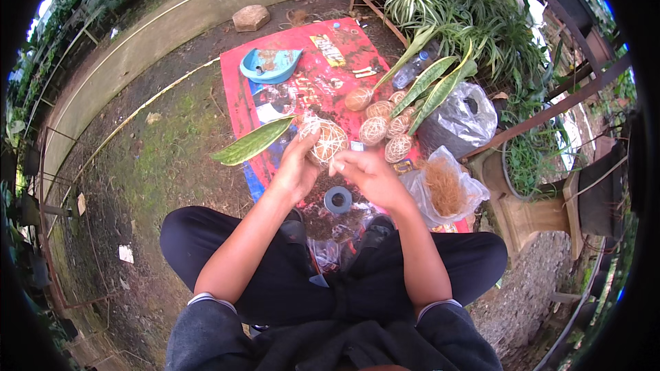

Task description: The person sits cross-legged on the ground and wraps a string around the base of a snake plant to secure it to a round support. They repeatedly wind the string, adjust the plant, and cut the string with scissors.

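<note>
My left hand (pixel 300 165) grips a ball of brown fibre (pixel 330 140) wound criss-cross with pale string. A green snake plant leaf (pixel 253 141) sticks out of the ball towards the left. Close to the ball's lower right side, my right hand (pixel 367 175) has its fingers bent together and slightly blurred; whether they pinch a strand is not visible. Below both hands lies a grey-blue ring-shaped roll (pixel 338 200) on loose dark soil. Several similar string-wrapped balls (pixel 373 130) rest to the right, some bearing snake plant leaves (pixel 438 85).
A red printed sheet (pixel 304 36) covers the ground, with a blue scoop-shaped container (pixel 271 66) on it. Coconut fibre (pixel 446 190) fills a plastic bag at right, near a silver-black bag (pixel 459 118). Behind are a plastic bottle (pixel 407 73), a stone (pixel 251 18) and potted plants (pixel 464 15).
</note>
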The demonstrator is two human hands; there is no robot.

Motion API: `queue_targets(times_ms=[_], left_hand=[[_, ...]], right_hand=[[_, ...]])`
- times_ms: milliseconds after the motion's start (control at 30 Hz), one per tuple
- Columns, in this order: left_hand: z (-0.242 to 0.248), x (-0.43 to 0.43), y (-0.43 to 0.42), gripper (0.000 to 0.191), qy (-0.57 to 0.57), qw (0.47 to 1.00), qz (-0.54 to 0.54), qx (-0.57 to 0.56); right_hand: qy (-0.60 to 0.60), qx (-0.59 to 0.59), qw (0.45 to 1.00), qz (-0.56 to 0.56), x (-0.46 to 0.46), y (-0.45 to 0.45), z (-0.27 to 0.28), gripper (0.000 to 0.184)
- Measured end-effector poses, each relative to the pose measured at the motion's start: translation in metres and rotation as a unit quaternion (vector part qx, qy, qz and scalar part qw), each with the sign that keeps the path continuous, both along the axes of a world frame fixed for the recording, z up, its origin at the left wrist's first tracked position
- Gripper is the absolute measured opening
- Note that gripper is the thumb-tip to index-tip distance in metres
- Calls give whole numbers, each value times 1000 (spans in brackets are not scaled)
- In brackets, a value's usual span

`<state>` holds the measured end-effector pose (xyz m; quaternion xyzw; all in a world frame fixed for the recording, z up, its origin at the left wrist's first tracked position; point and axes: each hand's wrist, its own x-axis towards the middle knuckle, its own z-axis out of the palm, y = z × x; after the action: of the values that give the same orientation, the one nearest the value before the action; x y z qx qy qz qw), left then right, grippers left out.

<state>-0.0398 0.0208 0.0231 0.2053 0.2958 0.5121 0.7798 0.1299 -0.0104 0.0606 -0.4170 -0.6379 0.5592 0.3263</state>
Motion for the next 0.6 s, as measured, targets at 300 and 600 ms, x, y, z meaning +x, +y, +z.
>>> queue_targets(times_ms=[300, 600], left_hand=[[5, -7, 1, 38, -59, 997, -41, -22], [3, 4, -2, 40, 55, 997, 52, 7]], right_hand=[[32, -230, 965, 125, 7, 8, -37, 23], [99, -291, 929, 204, 13, 8, -46, 22]])
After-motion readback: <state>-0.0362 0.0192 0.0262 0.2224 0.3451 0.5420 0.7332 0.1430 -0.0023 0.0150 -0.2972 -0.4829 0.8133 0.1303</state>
